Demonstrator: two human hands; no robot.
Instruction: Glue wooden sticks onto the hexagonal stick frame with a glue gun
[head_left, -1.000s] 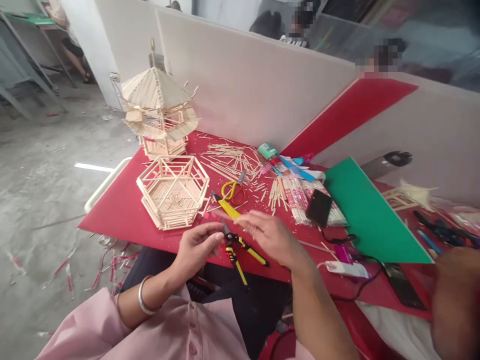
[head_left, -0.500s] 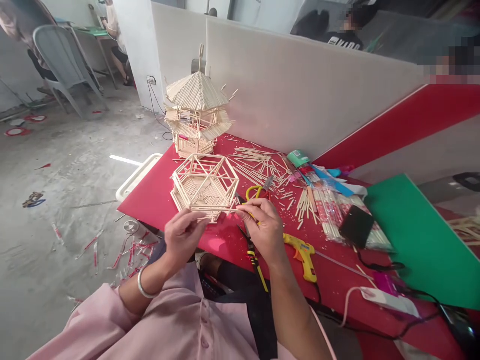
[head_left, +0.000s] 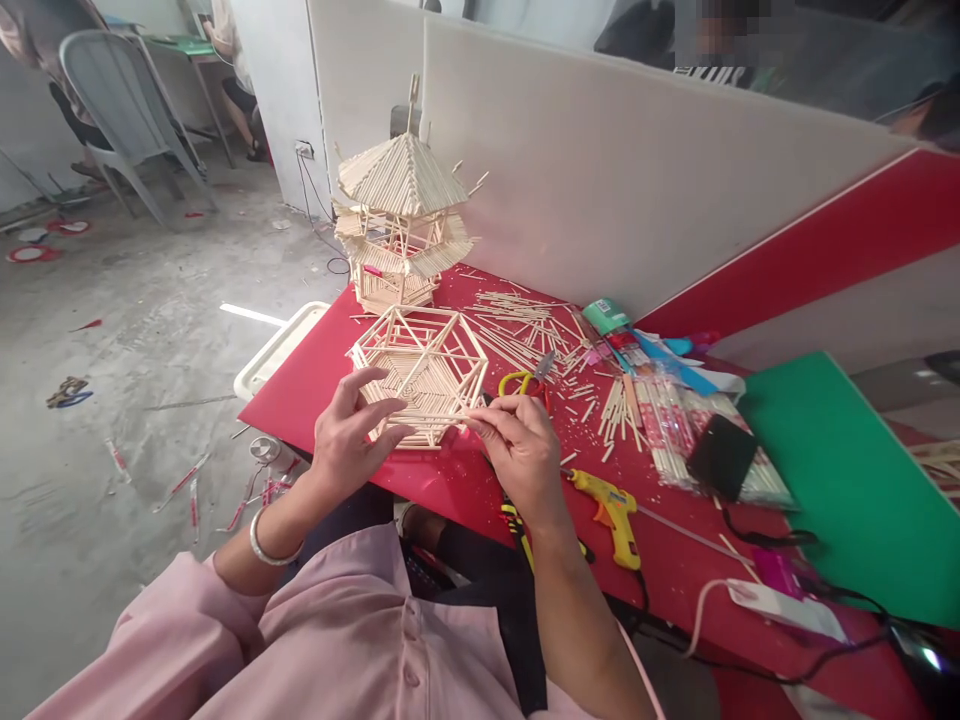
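Observation:
My right hand (head_left: 519,445) pinches the right end of a thin wooden stick (head_left: 439,420), which lies along the front of a hexagonal stick frame (head_left: 424,365). Whether the stick rests on the frame I cannot tell. My left hand (head_left: 356,430) is at the frame's front left, thumb and fingers apart and holding nothing. The frame has a floor of sticks laid in rings and an open upper ring. Behind it stands a tiered pagoda model (head_left: 405,215) built of similar sticks, with a pointed roof.
Loose sticks (head_left: 517,330) lie across the red table (head_left: 289,390). Scissors (head_left: 529,378), a yellow glue gun (head_left: 611,515), black-and-yellow pliers (head_left: 516,525) and bagged sticks (head_left: 667,430) are at the right. A black box (head_left: 721,455) tops the bags. A green board (head_left: 847,480) lies farther right.
My left hand has spread its fingers and moved slightly up and left, off the stick's left side. My right hand keeps its pinch. The view has shifted a little.

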